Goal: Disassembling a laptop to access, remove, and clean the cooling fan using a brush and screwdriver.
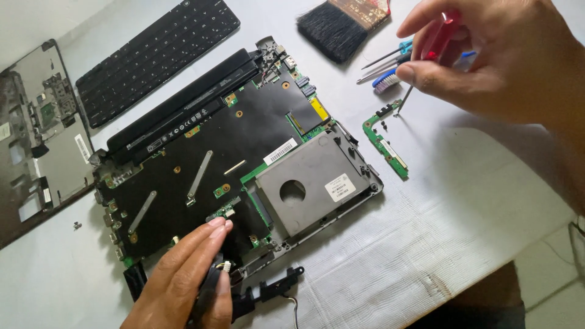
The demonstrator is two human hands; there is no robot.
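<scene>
The right hand (487,61), upper right of the frame, has its grip closed on a red-handled screwdriver (420,73), shaft slanting down-left, tip just over the small green board (385,143). The left hand (186,280), lower left, pinches a black cable plug (222,268) at the opened laptop base (201,146), whose long axis runs lower left to upper right across the worktop (426,231).

Bare desk (463,201) lies open at near right. Far right is crowded by brush (341,24), loose tools (387,67) and small green board (385,141); opened laptop (231,158) fills the centre, keyboard (158,58) far left.
</scene>
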